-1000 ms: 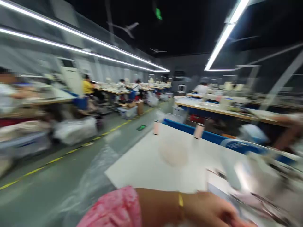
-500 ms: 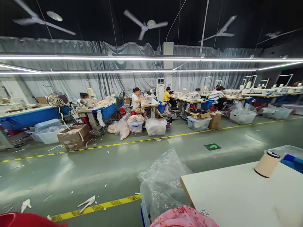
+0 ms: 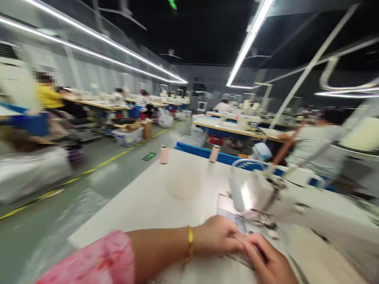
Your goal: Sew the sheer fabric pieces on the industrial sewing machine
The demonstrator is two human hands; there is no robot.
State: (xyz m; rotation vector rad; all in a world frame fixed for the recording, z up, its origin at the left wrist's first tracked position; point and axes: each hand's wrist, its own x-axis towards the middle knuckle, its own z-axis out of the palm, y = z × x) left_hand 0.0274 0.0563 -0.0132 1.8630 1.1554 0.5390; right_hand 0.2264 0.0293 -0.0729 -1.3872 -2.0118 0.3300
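Observation:
My left hand (image 3: pixel 217 234), with a yellow bracelet at the wrist and a pink patterned sleeve, reaches in over the white sewing table (image 3: pixel 142 201). Its fingers are closed, and their tips meet those of my right hand (image 3: pixel 271 258). The right hand's fingers are curled shut too, with a dark sliver showing among them. Motion blur hides what either hand grips. Just beyond them stands a sewing machine (image 3: pixel 251 193), its needle area close to my fingers. A metal plate (image 3: pixel 226 207) lies on the table under the machine's head.
Two thread cones, a left one (image 3: pixel 164 154) and a right one (image 3: pixel 214 153), stand at the table's far edge, before a blue cloth trough (image 3: pixel 195 151). A person in a light top (image 3: pixel 310 146) sits beyond the machine. Plastic bags (image 3: pixel 68 225) lie beside the table on the left.
My view has swung right, from the aisle to the sewing machine. Both hands now show over the table; earlier only a pink sleeve was visible at the bottom edge.

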